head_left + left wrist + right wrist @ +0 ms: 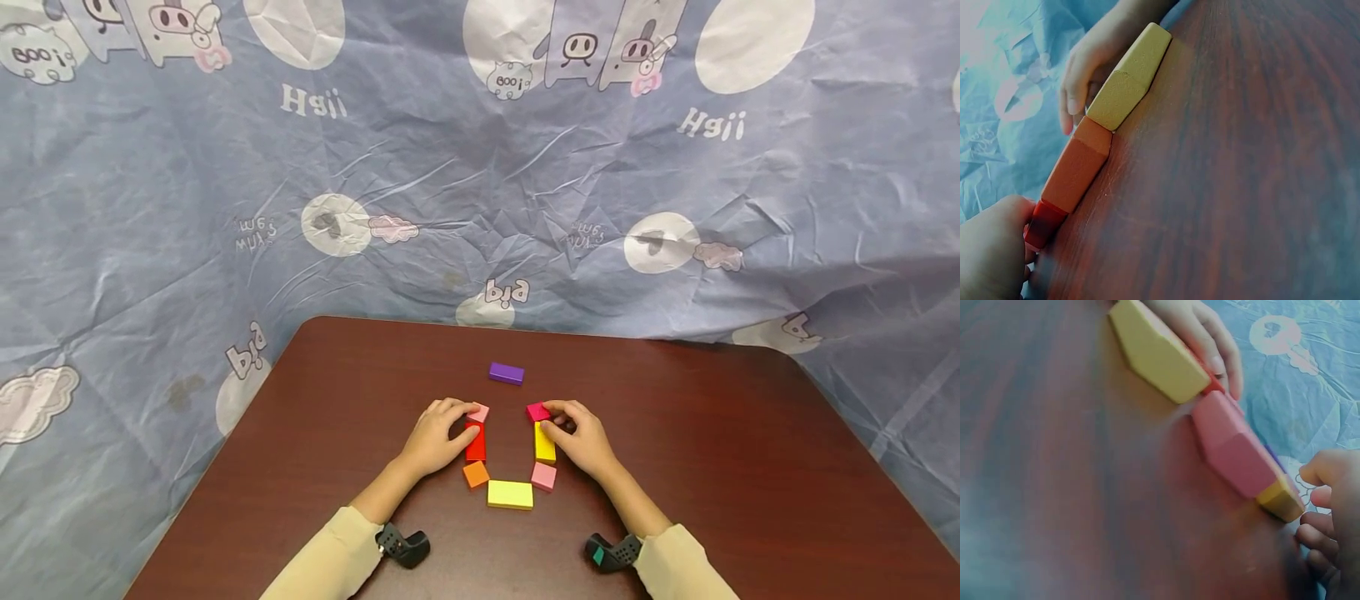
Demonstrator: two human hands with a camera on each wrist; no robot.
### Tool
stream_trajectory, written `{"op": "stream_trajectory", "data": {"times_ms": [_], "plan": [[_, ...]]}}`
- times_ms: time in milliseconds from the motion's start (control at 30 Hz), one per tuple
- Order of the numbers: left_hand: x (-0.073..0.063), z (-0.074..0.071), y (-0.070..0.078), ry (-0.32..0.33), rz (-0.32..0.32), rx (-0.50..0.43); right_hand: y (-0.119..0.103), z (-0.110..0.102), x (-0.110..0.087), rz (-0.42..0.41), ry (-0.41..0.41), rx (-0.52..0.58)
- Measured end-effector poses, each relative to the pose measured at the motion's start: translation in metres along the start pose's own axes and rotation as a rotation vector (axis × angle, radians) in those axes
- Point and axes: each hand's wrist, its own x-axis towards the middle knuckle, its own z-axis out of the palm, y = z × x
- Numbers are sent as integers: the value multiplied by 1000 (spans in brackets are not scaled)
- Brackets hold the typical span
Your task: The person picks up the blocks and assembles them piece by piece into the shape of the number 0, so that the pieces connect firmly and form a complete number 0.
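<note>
My left hand [437,437] has its index finger at a small pink block [481,412] and its thumb over the far end of a red block [476,447], so the pink one sits between the two. Mirroring it, my right hand [585,437] has its index finger on a magenta block [536,412], with the thumb just nearer, above a yellow block [545,448]. Fingertips partly cover all four pieces. An orange block [476,475] lies near the red one's end, and a second pink block [543,477] near the yellow one's.
A light yellow block [510,495] lies crosswise at the near side, between the orange and pink corners. Farther off is a purple block [507,373]. All lie on the dark wood table [360,375], with a printed blue cloth [465,183] hanging behind.
</note>
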Motion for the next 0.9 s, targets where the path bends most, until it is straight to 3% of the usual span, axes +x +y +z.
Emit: {"op": "stream_trajectory", "data": {"times_ms": [133,300,533,900], "plan": [[-1,-1,1,-1,1,-5,-6,-5,17,31,-29,6],[-1,-1,0,-11,-8,1,-20,-8,53,25,-89,-8],[0,-1,-2,-12,-2,2,-33,4,101,17,-186,-104],[0,-3,-1,-19,-3,11,-30,28,125,-11,-339,-299]]}}
